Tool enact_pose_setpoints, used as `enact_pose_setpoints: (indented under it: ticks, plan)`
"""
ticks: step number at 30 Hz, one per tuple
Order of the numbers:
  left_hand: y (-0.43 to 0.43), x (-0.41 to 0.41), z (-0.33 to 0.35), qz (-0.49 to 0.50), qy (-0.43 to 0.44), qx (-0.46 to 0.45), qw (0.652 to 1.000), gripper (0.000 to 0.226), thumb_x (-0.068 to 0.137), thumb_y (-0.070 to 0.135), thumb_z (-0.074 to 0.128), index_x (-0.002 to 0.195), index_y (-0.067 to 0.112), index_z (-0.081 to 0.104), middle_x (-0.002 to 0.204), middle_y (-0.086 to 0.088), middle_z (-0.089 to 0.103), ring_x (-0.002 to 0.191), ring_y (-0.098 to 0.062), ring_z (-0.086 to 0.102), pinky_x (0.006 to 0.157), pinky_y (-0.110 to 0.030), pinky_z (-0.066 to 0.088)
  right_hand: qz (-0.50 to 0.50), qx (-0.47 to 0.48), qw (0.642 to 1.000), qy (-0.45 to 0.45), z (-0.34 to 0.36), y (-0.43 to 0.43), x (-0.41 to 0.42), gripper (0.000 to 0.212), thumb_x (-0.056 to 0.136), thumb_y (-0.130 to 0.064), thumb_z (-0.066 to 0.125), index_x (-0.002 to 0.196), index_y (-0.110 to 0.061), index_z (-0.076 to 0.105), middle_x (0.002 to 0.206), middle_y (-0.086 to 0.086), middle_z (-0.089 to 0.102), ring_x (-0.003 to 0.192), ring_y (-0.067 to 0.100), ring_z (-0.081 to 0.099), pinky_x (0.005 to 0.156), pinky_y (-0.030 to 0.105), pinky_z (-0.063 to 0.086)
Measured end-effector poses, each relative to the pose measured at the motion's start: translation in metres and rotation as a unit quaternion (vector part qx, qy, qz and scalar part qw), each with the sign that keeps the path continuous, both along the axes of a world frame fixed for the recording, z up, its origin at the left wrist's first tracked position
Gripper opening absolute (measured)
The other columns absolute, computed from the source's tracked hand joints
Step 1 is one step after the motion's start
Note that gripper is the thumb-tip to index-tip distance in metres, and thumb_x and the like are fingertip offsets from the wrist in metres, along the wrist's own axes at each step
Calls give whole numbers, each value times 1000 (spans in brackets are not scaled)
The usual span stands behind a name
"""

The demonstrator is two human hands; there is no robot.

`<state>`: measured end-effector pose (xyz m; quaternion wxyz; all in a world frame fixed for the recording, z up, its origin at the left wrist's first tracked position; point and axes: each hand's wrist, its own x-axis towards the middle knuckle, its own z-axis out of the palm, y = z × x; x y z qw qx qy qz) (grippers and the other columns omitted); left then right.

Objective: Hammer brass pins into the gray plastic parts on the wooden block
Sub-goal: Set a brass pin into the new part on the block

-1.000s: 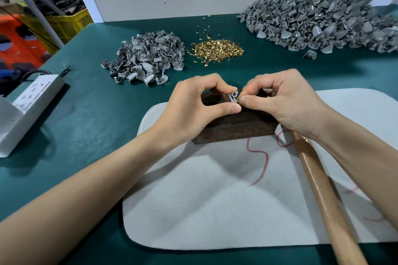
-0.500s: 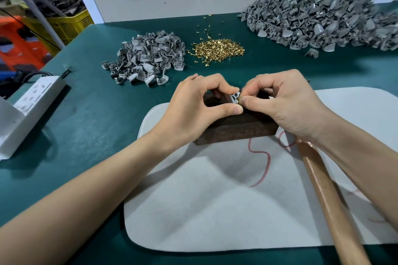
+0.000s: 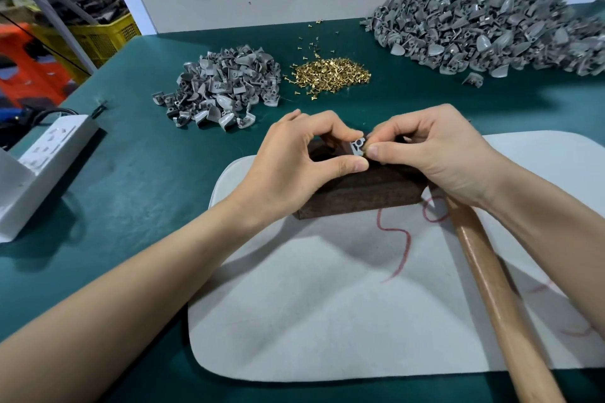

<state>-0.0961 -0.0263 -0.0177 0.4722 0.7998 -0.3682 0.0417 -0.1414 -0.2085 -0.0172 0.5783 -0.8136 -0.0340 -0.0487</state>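
Note:
A dark wooden block (image 3: 363, 193) sits on a white felt mat (image 3: 327, 304). Over the block, my left hand (image 3: 294, 163) pinches a small gray plastic part (image 3: 357, 147) between thumb and forefinger. My right hand (image 3: 435, 154) meets it from the right, thumb and forefinger pinched at the part's edge; whatever they hold is too small to make out. A hammer's wooden handle (image 3: 501, 301) lies on the mat under my right wrist, its head hidden. A pile of brass pins (image 3: 330, 75) lies beyond the block.
A small heap of gray parts (image 3: 222, 88) lies at the back left and a large heap (image 3: 484, 26) at the back right. A white power strip (image 3: 42, 157) rests at the left table edge. Yellow and orange crates stand off the table's left.
Both hands stay pinched together over the block; only slight finger shifts show. The view has drifted a little.

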Motion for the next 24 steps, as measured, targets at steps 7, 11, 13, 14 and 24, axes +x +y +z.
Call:
enact_pose_setpoints:
  ticks: [7,11,13,14,24]
  plan:
    - [0,1,1,-3,7,3,1000,21,73,28,80,89,21,67,79,18,66,83,-6,62,97,-49,41,12,-20,1000,-1,3,-1,-2,14,75,-8,75,68,-20,72,86,21,68,75,15,58,77,33,45]
    - [-1,1,0,-2,8,4,1000,22,72,30,77,89,21,68,80,15,67,84,-11,64,94,-51,43,9,-18,1000,-2,2,0,-1,16,76,-7,75,66,-20,71,83,20,68,74,16,57,75,32,44]
    - [-1,1,0,2,6,1,1000,23,71,32,77,89,20,68,83,12,69,86,-14,65,94,-51,43,7,-18,1000,-2,1,0,0,18,76,-7,75,65,-20,70,79,15,67,73,16,56,74,32,44]
    - [-1,1,0,4,6,0,1000,24,71,34,76,89,20,68,83,13,69,86,-15,65,93,-51,43,6,-18,1000,-3,1,1,0,19,76,-6,75,64,-20,69,78,14,66,74,16,56,73,32,44]
    - [-1,2,-4,1,21,-11,1000,20,70,31,78,84,21,68,83,16,70,81,-2,64,101,-54,40,-16,-8,1000,-19,-5,5,1,23,74,1,73,60,-16,66,83,25,67,73,20,57,73,36,46]
